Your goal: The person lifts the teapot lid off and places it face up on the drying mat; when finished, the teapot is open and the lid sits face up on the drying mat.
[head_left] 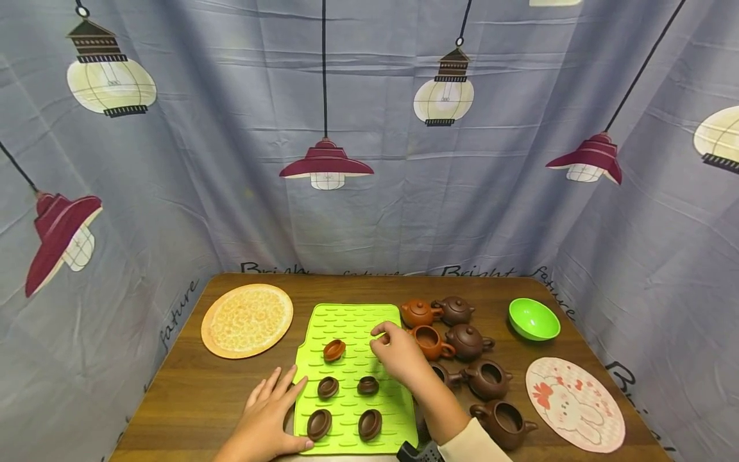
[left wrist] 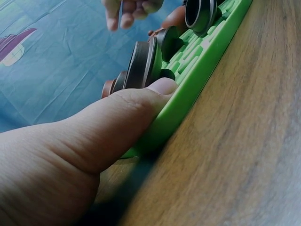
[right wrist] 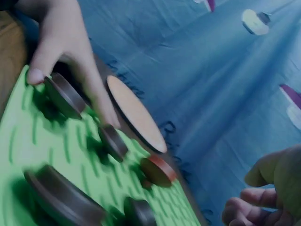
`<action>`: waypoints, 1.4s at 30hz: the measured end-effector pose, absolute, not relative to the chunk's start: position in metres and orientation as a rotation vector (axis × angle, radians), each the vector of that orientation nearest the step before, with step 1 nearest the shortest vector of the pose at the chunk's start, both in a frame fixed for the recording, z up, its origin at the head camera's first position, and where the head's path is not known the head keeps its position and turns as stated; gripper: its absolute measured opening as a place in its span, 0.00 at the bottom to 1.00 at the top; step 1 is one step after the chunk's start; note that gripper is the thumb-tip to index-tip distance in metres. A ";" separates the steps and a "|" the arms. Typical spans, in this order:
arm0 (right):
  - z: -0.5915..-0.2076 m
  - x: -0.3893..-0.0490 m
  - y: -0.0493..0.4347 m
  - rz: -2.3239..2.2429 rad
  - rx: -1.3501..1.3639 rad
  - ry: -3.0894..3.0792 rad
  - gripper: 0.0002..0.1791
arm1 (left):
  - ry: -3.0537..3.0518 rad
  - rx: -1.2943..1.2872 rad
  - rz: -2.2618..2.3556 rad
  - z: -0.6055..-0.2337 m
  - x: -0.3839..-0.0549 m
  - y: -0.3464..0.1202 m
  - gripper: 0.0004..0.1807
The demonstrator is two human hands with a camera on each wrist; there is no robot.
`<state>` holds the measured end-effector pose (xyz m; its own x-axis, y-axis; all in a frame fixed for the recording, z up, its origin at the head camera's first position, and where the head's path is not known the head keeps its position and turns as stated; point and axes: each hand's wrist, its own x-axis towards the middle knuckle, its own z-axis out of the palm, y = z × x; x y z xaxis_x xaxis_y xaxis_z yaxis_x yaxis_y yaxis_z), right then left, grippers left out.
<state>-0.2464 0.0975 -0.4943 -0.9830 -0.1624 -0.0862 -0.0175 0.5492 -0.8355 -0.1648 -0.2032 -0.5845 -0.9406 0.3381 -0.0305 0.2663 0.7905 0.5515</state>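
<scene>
My left hand (head_left: 262, 410) lies at the left edge of a lime-green mat (head_left: 346, 443), fingers spread, thumb pressing the mat's raised rim beside a dark brown teapot lid (head_left: 319, 424). Above the mat's right side hovers my right hand (head_left: 398, 353), its fingers loosely bent, with a gap between thumb and fingers (right wrist: 251, 202) and nothing seen in them. An orange-brown lid (head_left: 334, 350) and several dark lids (head_left: 370, 425) sit apart on the mat. Just right of the right hand is an orange-brown teapot without its lid (head_left: 428, 342); the right forearm partly hides a dark teapot (head_left: 443, 374).
More small teapots crowd the mat's right side: lidded ones (head_left: 418, 313) at the back, lidless dark ones (head_left: 505, 425) nearer. A green bowl (head_left: 534, 319) and a pink rabbit placemat (head_left: 575, 405) are far right. A round yellow placemat (head_left: 247, 321) lies back left. Curtains enclose the table.
</scene>
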 end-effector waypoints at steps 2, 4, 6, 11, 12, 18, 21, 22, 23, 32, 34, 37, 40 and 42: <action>-0.494 -0.248 0.110 -1.427 -0.138 2.659 0.11 | 2.845 0.484 0.849 -0.585 -0.165 -0.202 0.65; -0.493 -0.249 0.123 -1.434 -0.122 2.693 0.11 | 2.838 0.484 0.849 -0.585 -0.165 -0.201 0.65; -0.492 -0.251 0.136 -1.428 -0.099 2.724 0.11 | 2.836 0.481 0.852 -0.585 -0.165 -0.201 0.65; -0.487 -0.256 0.167 -1.404 -0.032 2.786 0.14 | 2.848 0.468 0.862 -0.585 -0.165 -0.201 0.65; -0.487 -0.257 0.173 -1.393 -0.017 2.798 0.15 | 2.855 0.466 0.859 -0.585 -0.165 -0.202 0.64; -0.487 -0.261 0.205 -1.274 0.027 2.905 0.16 | 2.869 0.461 0.833 -0.587 -0.164 -0.202 0.64; -0.486 -0.263 0.219 -1.232 0.037 2.958 0.16 | 2.860 0.451 0.821 -0.587 -0.166 -0.202 0.65; -0.486 -0.264 0.224 -1.211 0.039 2.978 0.16 | 2.861 0.449 0.818 -0.586 -0.166 -0.201 0.65; -0.486 -0.265 0.228 -1.191 0.044 2.994 0.16 | 2.861 0.446 0.820 -0.586 -0.167 -0.201 0.65; -0.501 -0.270 0.257 -1.003 0.131 3.085 0.19 | 2.854 0.431 0.819 -0.583 -0.168 -0.201 0.66; -0.504 -0.271 0.262 -0.977 0.137 3.092 0.19 | 2.849 0.428 0.826 -0.584 -0.167 -0.201 0.66; -0.508 -0.271 0.265 -0.937 0.134 3.110 0.17 | 2.846 0.426 0.828 -0.584 -0.166 -0.201 0.66; -0.511 -0.272 0.267 -0.898 0.130 3.133 0.15 | 2.846 0.426 0.832 -0.584 -0.166 -0.201 0.66; -0.513 -0.272 0.268 -0.876 0.137 3.147 0.13 | 2.848 0.426 0.831 -0.585 -0.166 -0.201 0.66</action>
<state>-0.2718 0.2681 -0.5132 -0.9884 0.1146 0.1000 0.0465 0.8535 -0.5190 -0.1656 -0.2013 -0.5853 -0.9494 0.3085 -0.0581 0.2289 0.8070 0.5444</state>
